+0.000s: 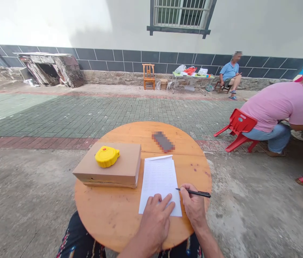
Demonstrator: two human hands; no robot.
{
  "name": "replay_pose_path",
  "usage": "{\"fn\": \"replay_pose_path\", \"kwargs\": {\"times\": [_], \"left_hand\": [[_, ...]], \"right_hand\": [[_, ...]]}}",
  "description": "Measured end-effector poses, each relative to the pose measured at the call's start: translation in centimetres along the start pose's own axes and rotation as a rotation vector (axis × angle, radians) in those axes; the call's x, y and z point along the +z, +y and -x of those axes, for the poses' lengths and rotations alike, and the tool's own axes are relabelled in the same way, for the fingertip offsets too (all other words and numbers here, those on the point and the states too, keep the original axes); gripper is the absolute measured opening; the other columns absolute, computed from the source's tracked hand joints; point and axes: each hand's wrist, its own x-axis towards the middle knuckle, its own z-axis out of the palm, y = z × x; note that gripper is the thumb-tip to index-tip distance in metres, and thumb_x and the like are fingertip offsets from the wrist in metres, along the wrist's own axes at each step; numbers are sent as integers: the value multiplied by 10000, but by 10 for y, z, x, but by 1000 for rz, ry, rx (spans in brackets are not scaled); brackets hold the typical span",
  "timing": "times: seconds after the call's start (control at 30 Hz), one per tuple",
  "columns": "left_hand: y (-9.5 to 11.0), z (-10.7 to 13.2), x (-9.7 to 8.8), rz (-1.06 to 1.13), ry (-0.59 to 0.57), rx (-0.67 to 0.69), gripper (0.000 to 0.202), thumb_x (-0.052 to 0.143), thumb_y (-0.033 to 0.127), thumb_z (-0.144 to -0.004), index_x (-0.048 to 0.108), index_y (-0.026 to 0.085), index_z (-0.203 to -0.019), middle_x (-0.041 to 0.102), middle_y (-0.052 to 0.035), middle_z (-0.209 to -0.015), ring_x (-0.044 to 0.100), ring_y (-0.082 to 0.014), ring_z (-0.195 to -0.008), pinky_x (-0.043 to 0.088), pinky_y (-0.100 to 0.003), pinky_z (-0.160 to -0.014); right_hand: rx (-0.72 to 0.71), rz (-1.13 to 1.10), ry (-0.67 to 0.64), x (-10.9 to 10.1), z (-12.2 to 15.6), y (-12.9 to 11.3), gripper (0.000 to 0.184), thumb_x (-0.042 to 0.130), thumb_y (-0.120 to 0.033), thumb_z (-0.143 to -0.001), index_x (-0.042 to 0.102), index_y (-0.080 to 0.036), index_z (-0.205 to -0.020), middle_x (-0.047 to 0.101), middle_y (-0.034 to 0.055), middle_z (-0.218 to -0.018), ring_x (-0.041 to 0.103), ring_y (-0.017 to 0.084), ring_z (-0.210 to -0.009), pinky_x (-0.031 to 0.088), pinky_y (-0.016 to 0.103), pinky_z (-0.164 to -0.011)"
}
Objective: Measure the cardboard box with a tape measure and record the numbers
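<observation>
A white sheet of paper (160, 182) lies on a small round wooden table (114, 215). My left hand (154, 222) rests flat on the paper's near edge, fingers spread and open. My right hand (193, 206) is closed round a black pen (194, 193), whose tip touches the paper's right edge. To the left lies a flat cardboard box (119, 170) with a yellow tape measure (106, 156) on top. A blurred dark flat object (163, 141) lies at the table's far side.
A person in a pink shirt (280, 104) sits on a red plastic chair (237, 129) to the right, bent over another table. Farther back, another person sits by a loaded folding table (193, 77) and a wooden chair (148, 76) along the wall.
</observation>
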Motion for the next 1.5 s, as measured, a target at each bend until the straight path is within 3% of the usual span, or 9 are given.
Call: {"fn": "replay_pose_path", "kwargs": {"times": [1.13, 1.5], "left_hand": [[2, -1, -6, 25, -44, -4, 340, 548, 130, -835, 573, 280, -1139, 521, 60, -1399, 456, -210, -1030, 405, -392, -869], [2, -1, -8, 71, -51, -19, 352, 534, 107, -832, 551, 279, -1139, 510, 97, -1411, 446, -224, -1042, 396, -403, -868]], "right_hand": [[-57, 134, -85, 1, -1, 1, 298, 505, -428, -872, 586, -180, -729, 601, 21, -658, 560, 171, -619, 465, 260, -594], [-60, 127, -64, 0, 0, 0, 280, 519, -411, -844, 596, -176, -710, 599, 23, -640, 556, 171, -602, 454, 260, -572]]}}
